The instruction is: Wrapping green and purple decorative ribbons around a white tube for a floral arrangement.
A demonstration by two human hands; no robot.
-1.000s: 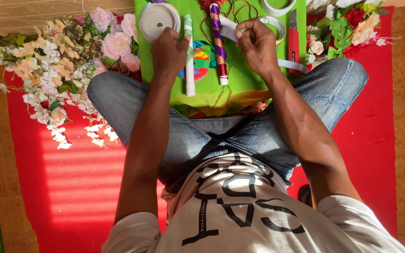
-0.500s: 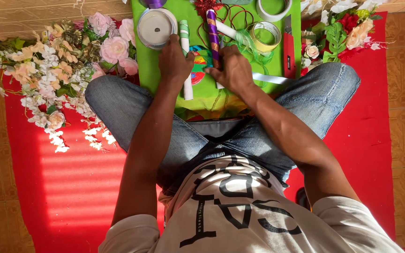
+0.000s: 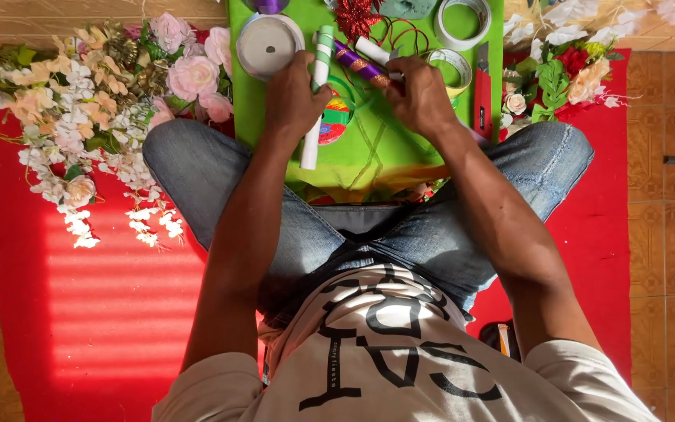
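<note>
I sit cross-legged on a red mat with a green sheet (image 3: 384, 148) spread in front of my knees. My left hand (image 3: 293, 98) rests on the sheet, its curled fingers against a long white and green paper roll (image 3: 311, 144) that lies lengthwise. My right hand (image 3: 423, 98) is closed on the near end of a purple and gold wrapped stick (image 3: 355, 62), which lies slanted across the sheet. A loop of green ribbon (image 3: 353, 98) and a multicoloured disc (image 3: 336, 121) lie between my hands.
A white tape spool (image 3: 269, 43), two tape rings (image 3: 462, 19) (image 3: 453, 66), a red glitter flower (image 3: 357, 17) and a red cutter (image 3: 483, 94) lie on the sheet. Heaps of artificial flowers sit at the left (image 3: 95, 109) and right (image 3: 564, 74). Tiled floor surrounds the mat.
My right hand has come down from a white ribbon piece onto the purple stick. My left hand has closed in against the paper roll.
</note>
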